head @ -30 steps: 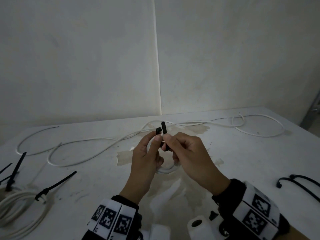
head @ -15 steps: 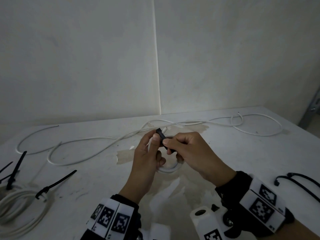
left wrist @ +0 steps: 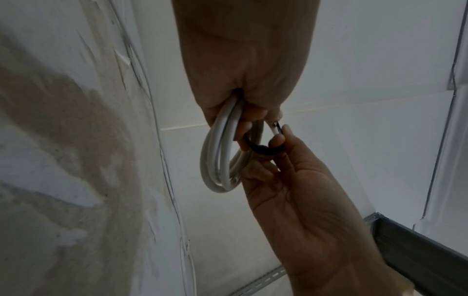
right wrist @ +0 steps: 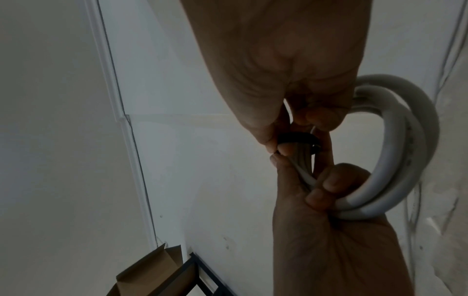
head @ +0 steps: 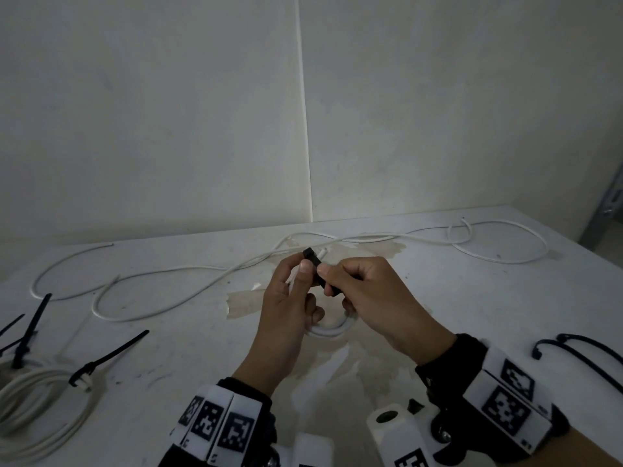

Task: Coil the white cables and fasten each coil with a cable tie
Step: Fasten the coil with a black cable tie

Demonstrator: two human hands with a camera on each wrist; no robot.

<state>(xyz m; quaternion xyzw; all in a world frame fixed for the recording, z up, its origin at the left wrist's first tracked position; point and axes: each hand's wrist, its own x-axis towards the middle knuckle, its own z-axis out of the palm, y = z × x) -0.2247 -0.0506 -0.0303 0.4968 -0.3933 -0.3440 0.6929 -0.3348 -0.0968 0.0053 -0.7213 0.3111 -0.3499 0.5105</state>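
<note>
Over the middle of the table, my left hand [head: 298, 284] grips a small white cable coil [head: 332, 329]; its thumb presses on the head of a black cable tie [head: 313, 261]. My right hand [head: 337, 281] pinches the tie's tail just right of the head. In the left wrist view the tie [left wrist: 263, 150] loops round the coil [left wrist: 219, 158] between the fingers of both hands. The right wrist view shows the tie band [right wrist: 296, 138] across the strands, and the coil [right wrist: 405, 152] hanging from the left hand [right wrist: 329, 220].
A long loose white cable [head: 202, 276] snakes across the far side of the table [head: 488, 315]. A tied white coil [head: 43, 402] with black tie tails [head: 111, 353] lies at the near left. Spare black ties [head: 586, 348] lie at the near right.
The tie's tail, which stood up above the fingers, is now drawn down and to the right by my right hand. The loop round the coil is smaller. My left hand stays put.
</note>
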